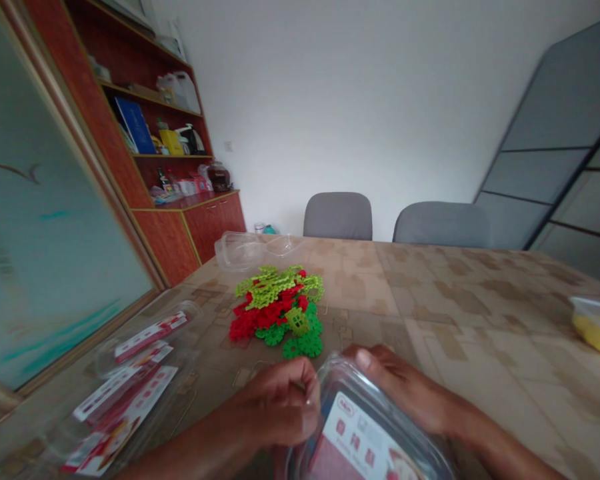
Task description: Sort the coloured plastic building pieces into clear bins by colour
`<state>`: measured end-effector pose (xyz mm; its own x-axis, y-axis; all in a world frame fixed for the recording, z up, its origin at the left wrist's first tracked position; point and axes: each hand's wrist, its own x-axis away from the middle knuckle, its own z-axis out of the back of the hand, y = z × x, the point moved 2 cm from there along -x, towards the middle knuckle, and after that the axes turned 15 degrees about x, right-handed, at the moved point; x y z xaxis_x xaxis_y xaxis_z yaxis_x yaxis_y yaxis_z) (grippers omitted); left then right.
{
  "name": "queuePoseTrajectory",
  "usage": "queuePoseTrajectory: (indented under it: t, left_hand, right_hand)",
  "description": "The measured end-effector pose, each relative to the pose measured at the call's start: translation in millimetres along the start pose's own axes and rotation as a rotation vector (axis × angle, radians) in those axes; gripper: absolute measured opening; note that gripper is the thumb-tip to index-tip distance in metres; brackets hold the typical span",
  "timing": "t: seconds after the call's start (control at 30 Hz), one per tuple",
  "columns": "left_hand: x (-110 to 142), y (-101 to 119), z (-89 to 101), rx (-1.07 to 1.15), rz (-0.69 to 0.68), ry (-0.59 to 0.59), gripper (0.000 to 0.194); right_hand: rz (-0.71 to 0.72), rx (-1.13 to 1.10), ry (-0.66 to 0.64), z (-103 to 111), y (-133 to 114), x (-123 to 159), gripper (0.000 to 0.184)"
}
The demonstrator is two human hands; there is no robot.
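Note:
At the table's near edge I hold a clear plastic container with a red and white label on its lid. My left hand is closed, its thumb and fingers pinching the container's far left corner. Along the far right side, my right hand grips the rim, with some fingers hidden behind it. Whatever is inside the container is hard to see, though something dark blue shows at its left edge. Just beyond my hands lies a pile of toothed plastic pieces: red pieces, dark green pieces and yellow-green pieces.
Clear lids with red and white labels lie at left. Behind the pile stand clear empty containers. A container with yellow contents sits at the right edge of the patterned table. Two grey chairs stand beyond.

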<state>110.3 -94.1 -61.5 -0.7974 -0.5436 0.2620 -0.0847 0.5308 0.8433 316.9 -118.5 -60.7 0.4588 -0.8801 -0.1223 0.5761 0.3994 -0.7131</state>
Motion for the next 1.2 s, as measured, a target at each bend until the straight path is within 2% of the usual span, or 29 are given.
queuePoseTrajectory:
  t: [0.1, 0.17, 0.27, 0.4, 0.47, 0.53, 0.6, 0.73, 0.83, 0.93, 1.1, 1.2]
  left_hand:
    - [5, -1, -1.4, 0.033, -0.013, -0.013, 0.051]
    - [10, 3, -2.7, 0.048, -0.035, 0.052, 0.046]
    - [14, 12, -2.2, 0.025, -0.096, 0.159, 0.037]
    - [9, 20, 12.3, -0.041, -0.263, 0.324, 0.039]
    - [3, 18, 22.1, -0.056, -0.289, 0.396, 0.04]
    - [-1, 15, 28.3, -0.057, -0.287, 0.431, 0.042]
    - [-2, 12, 28.5, -0.037, -0.29, 0.434, 0.042]
    - [1, 12, 15.3, 0.039, -0.31, 0.37, 0.04]
    - [3, 12, 9.2, 0.099, -0.351, 0.384, 0.038]
    - [3, 10, 11.0, 0.127, -0.424, 0.427, 0.035]
    - [2, 9, 13.1, 0.158, -0.513, 0.454, 0.03]
    - [3, 8, 11.9, 0.248, -0.484, 0.427, 0.03]
  right_hand:
    - [-0.027, -0.135, 0.0, -1, 6, 4, 0.062]
    - [-0.054, -0.25, 0.017, -1, 10, 8, 0.061]
    - [-0.189, -0.423, 0.112, 2, 15, 13, 0.061]
    - [-0.353, -0.699, 0.227, 5, 19, 19, 0.066]
    - [-0.384, -0.847, 0.248, 4, 20, 19, 0.07]
    - [-0.393, -0.9, 0.302, 3, 20, 19, 0.068]
    - [-0.39, -0.855, 0.374, 2, 20, 18, 0.06]
    - [-0.309, -0.675, 0.467, 1, 15, 15, 0.048]
    - [-0.266, -0.616, 0.407, 2, 8, 15, 0.058]
    - [-0.236, -0.563, 0.334, 6, -3, 18, 0.064]
    - [-0.199, -0.4, 0.249, 5, -19, 23, 0.043]
    - [-0.236, -0.454, 0.25, -3, -18, 22, 0.045]
